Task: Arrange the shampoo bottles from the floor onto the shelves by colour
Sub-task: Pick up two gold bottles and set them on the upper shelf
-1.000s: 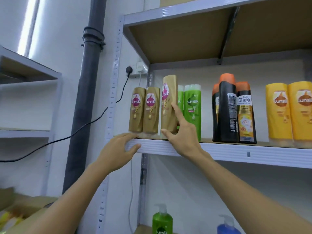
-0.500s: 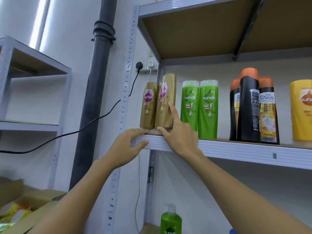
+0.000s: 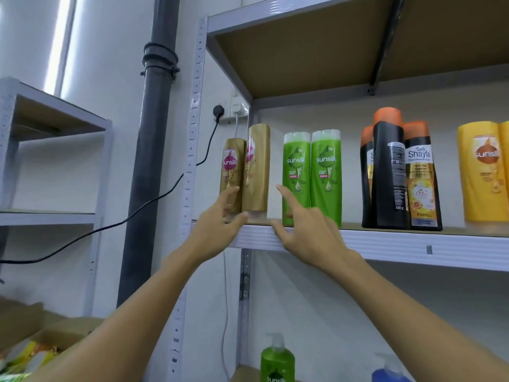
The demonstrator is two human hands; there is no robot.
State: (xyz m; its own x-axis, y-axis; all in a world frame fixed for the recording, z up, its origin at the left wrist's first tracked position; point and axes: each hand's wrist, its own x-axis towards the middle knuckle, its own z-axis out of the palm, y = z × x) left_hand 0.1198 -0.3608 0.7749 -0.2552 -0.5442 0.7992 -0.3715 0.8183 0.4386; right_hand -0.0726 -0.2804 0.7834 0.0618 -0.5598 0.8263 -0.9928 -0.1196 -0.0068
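We note both hands up at the front lip of the grey metal shelf (image 3: 385, 245). The left hand (image 3: 217, 230) has straight fingers laid against the lower part of the two gold plastic shampoo bottles (image 3: 248, 172) and grips nothing. The right hand (image 3: 308, 230) is spread, index finger raised toward the gap between the gold pair and the two green plastic shampoo bottles (image 3: 312, 177); it holds nothing, and we cannot tell whether it touches a bottle.

The gold bottles stand at the far left of the shelf, touching each other, the nearer one turned so its label faces partly away. We judge the step in hand to be squaring this gold group. To do it well: push low near the base, since these tall narrow bottles would tip if pressed high; steady one bottle while turning the other label-forward; leave the gap to the green pair so colours read as separate blocks.

Further right stand black bottles with orange caps (image 3: 396, 175), then yellow bottles (image 3: 484, 175).

Room: white wall, dark grey drainpipe (image 3: 154, 161), black plug and cable (image 3: 220, 111), a second grey rack (image 3: 55, 119) at left, a green pump bottle (image 3: 276, 359) on the lower shelf.
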